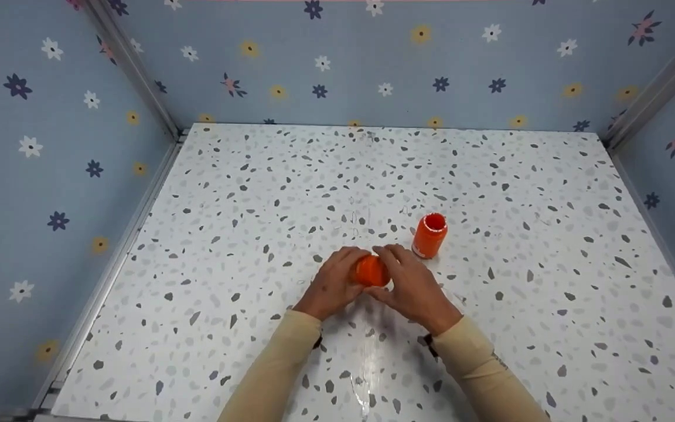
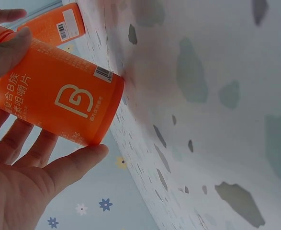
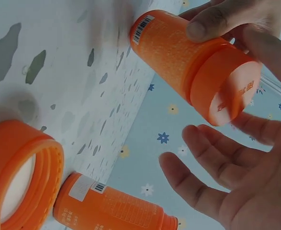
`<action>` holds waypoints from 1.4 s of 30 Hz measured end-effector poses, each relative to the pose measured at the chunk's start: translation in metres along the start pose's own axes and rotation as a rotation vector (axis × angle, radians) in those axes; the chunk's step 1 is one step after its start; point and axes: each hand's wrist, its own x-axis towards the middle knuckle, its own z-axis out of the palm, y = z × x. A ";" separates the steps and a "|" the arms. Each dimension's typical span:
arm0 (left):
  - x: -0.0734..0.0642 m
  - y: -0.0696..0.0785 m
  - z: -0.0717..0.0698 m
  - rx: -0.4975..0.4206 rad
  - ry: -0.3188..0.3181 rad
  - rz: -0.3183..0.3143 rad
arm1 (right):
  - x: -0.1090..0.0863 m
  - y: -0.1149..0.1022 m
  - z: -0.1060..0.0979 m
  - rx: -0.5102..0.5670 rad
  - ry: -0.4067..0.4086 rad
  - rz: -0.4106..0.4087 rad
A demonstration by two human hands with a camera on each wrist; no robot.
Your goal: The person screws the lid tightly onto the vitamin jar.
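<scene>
An orange pill bottle (image 2: pixel 49 91) with white print stands on the speckled tabletop, gripped round its side by my left hand (image 1: pixel 331 284). Its ribless orange cap (image 3: pixel 226 86) sits on its top. Around that cap my right hand (image 1: pixel 416 290) spreads its fingers; in the right wrist view several fingertips (image 3: pixel 171 163) are apart from it. Beyond the right hand, a second orange bottle (image 1: pixel 429 241) stands upright with its mouth uncovered. A loose orange cap (image 3: pixel 16 139) with a white liner shows close up in the right wrist view; the right arm hides it in the head view.
The white tabletop (image 1: pixel 244 205) has grey speckles. Blue flowered panels (image 1: pixel 361 64) rise at the back and both sides, with metal frame posts (image 1: pixel 138 70) at the corners.
</scene>
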 end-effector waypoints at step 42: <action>0.000 0.002 0.000 -0.009 -0.011 -0.031 | -0.002 0.001 0.000 -0.024 -0.021 -0.051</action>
